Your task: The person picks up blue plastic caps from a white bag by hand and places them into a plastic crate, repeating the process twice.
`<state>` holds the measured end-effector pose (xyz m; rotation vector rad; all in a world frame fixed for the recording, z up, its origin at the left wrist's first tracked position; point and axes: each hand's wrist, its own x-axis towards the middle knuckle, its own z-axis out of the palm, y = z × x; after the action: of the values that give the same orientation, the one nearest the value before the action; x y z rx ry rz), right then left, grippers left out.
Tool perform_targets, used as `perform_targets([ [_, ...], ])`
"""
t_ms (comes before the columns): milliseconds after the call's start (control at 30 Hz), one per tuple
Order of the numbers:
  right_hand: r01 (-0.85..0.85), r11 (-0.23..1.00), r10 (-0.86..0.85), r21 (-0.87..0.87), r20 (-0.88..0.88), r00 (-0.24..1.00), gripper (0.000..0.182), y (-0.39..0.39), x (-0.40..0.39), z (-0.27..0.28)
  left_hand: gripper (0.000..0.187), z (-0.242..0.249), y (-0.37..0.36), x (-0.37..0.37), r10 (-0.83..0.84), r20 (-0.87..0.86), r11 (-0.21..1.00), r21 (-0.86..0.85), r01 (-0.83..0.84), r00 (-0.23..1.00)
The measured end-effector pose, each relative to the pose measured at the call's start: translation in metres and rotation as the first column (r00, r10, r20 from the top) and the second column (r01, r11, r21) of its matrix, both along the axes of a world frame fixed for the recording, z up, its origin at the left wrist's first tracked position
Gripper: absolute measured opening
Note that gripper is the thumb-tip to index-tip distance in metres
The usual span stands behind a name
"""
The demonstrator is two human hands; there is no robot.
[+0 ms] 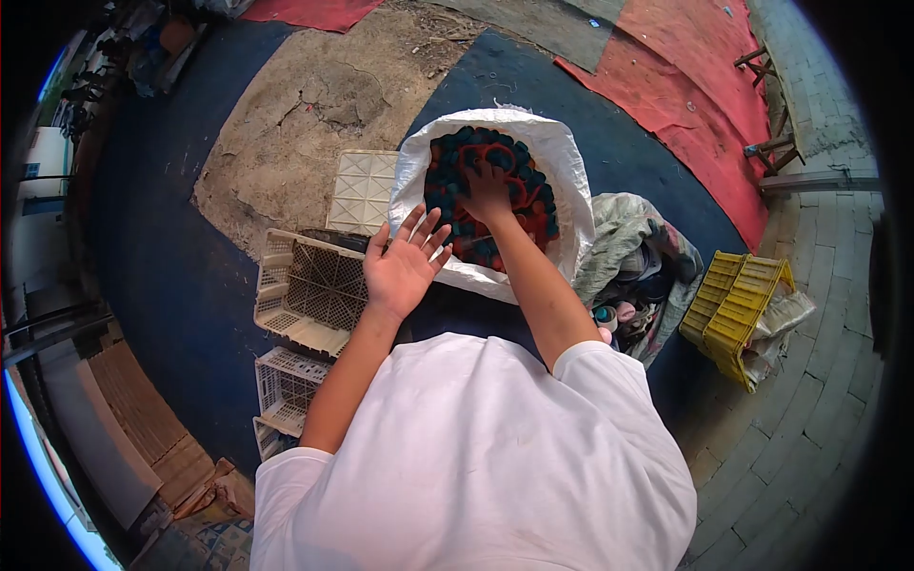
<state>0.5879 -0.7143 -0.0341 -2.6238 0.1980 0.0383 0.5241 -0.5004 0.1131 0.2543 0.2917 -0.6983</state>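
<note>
Teal and red pieces point(466, 228), small and roundish, fill the mouth of a big white sack point(574, 181) just above the middle of the frame, and that's where the action is. Only got the head view to go on. Right grip point(486, 190) is down inside the sack, back of the hand facing up, fingers somewhat spread and pointing into the pile. It looks like it's touching the pieces, but the fingertips blend into them, so I can't tell if it's actually clamped on one. Left grip point(398, 271) is wide apart, palm up, nothing in it, sitting at the sack's left edge in the view.

Surface-wise it's a floor: dark blue sheeting point(152, 238) over much of the left and middle, a bare sandy patch point(314, 105) at upper left, red sheeting point(695, 95) at upper right and grey paving point(819, 352) down the right side. Left of centre you've got a beige crate point(319, 330), a smaller white crate point(286, 362) below it, plus a white gridded panel point(367, 190) near the sack. Right of the sack there's a crumpled patterned cloth point(614, 228) around assorted stuff, then yellow crates point(709, 309) farther right. Some cardboard point(224, 495) sits lower left.
</note>
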Motion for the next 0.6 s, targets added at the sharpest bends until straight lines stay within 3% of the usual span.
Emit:
perform_targets([
  [200, -0.083, 0.995, 0.085, -0.050, 0.022, 0.996, 0.072, 0.000, 0.006, -0.011, 0.062, -0.004, -0.003, 0.004, -0.006, 0.016, 1.000, 0.013, 0.006, 1.000],
  [300, -0.063, 0.995, 0.067, -0.078, 0.050, 0.996, 0.064, 0.004, 0.002, -0.001, 0.061, -0.005, -0.001, 0.004, -0.011, 0.015, 1.000, 0.010, 0.011, 1.000],
  [500, -0.239, 0.960, 0.257, -0.145, 0.123, 0.959, 0.050, 0.010, 0.002, -0.014, 0.060, -0.004, 0.001, 0.003, 0.000, 0.008, 1.000, 0.004, 0.000, 1.000],
  [600, -0.241, 0.959, 0.255, -0.151, 0.079, 0.964, 0.051, 0.013, 0.006, -0.018, 0.060, -0.005, 0.002, 0.003, -0.007, 0.002, 1.000, 0.011, 0.007, 1.000],
])
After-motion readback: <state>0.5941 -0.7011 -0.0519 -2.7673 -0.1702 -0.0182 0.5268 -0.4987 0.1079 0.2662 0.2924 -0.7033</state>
